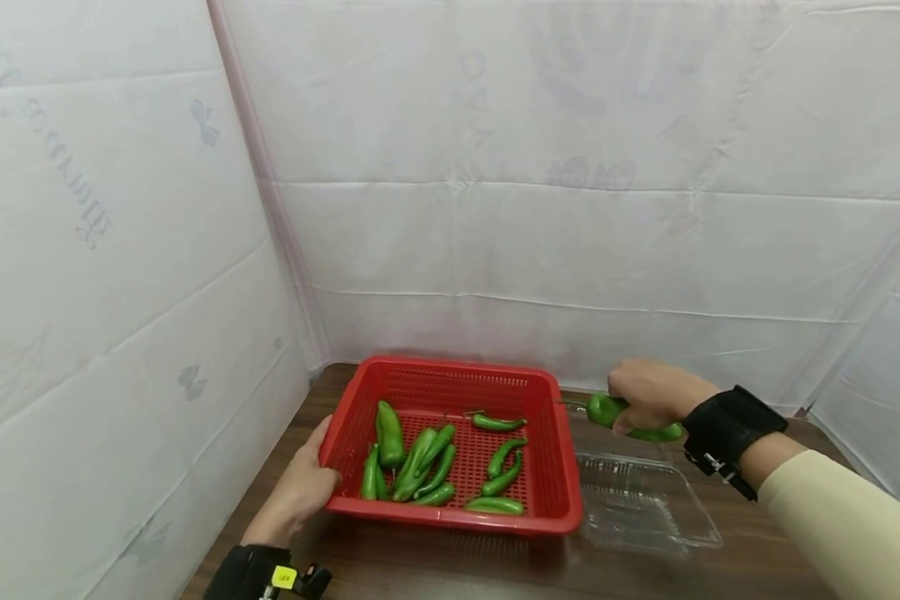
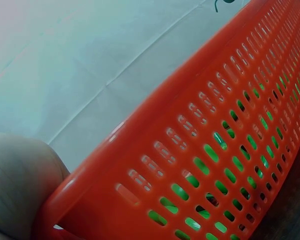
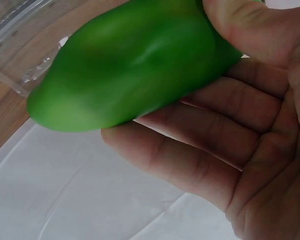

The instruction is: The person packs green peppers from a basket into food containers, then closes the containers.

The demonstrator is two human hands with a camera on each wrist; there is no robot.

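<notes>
The left hand (image 1: 294, 492) gripped the near-left corner of the red basket (image 1: 547, 492), which held several green peppers (image 1: 420, 462). Just right lay a clear plastic tray (image 1: 645, 508). Beyond it, the right hand (image 1: 648, 398) clasped one green pepper (image 1: 607, 410) above the tray's far edge.

We can make out faint mirrored lettering on the white fabric backdrop (image 1: 495, 208) and a small yellow tag (image 1: 283, 574) on the black left wristband (image 1: 251, 573), none of it legible.
</notes>
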